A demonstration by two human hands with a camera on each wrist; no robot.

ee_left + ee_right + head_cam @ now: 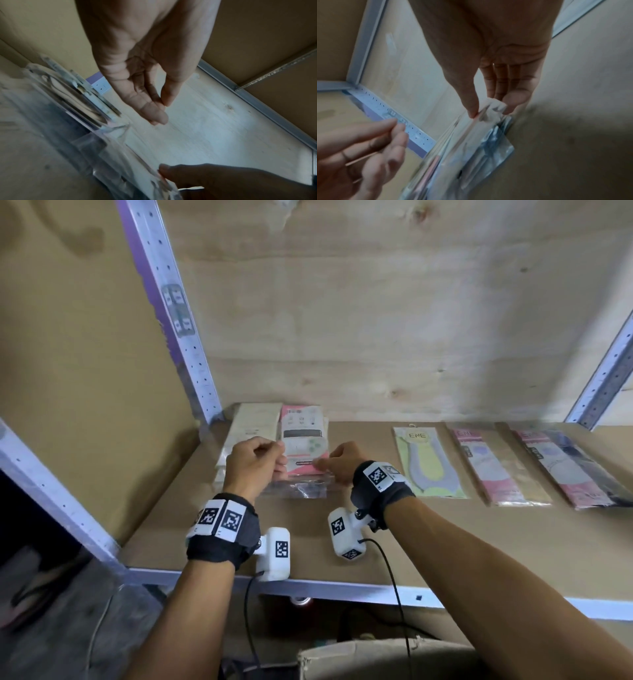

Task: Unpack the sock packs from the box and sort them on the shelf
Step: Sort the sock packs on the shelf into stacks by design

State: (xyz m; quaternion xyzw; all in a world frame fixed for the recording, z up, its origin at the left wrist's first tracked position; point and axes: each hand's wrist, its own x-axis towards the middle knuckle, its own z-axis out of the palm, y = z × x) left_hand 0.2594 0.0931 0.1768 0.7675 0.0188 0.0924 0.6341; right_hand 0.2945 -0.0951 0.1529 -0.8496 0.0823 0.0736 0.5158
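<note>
A pink and white sock pack (303, 446) in a clear sleeve lies on a stack at the left rear of the shelf (445, 542). My right hand (322, 462) pinches its right edge between thumb and fingers; the right wrist view shows that pinch (488, 109) on the crumpled sleeve of the pack (471, 142). My left hand (279, 446) hovers at the pack's left edge with fingers curled. In the left wrist view its thumb and fingertips (163, 106) touch each other with nothing visible between them, and the pack (82, 105) lies off to the side.
A cream pack stack (255, 419) sits against the left post (178, 313). Three more packs lie in a row to the right: yellow and grey (428, 460), pink (496, 470), pink and dark (568, 467). The cardboard box (376, 659) stands below the shelf's front rail (342, 590).
</note>
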